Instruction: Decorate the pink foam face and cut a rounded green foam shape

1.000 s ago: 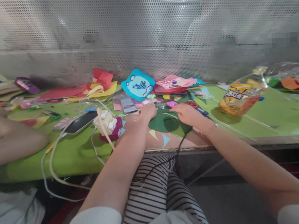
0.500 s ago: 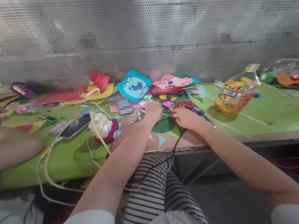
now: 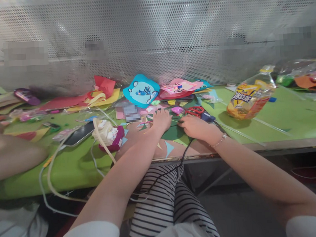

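Observation:
A dark green sheet of paper (image 3: 175,131) lies on the table in front of me. My left hand (image 3: 162,120) rests palm down on its left side, fingers stretched forward. At the sheet's right edge, my right hand (image 3: 195,126) has its fingers curled together; whatever they may pinch is hidden. Just behind the right hand are red-handled scissors (image 3: 194,111) and a dark blue object (image 3: 207,116). A shiny pink packet (image 3: 177,110) sits between the hands, farther back. Light blue paper scraps (image 3: 169,149) are scattered near the table's front edge.
A large drink bottle (image 3: 248,98) stands at right. Blue (image 3: 141,91) and pink (image 3: 180,87) paper cutouts lie at the back. On my left are a cream-topped magenta item (image 3: 116,138), a phone (image 3: 79,134), a pale cable (image 3: 48,177) and another person's arm (image 3: 16,150).
My right hand has shifted slightly left over the green paper, showing more of the scissors and the dark blue object. The left hand stays nearly in place.

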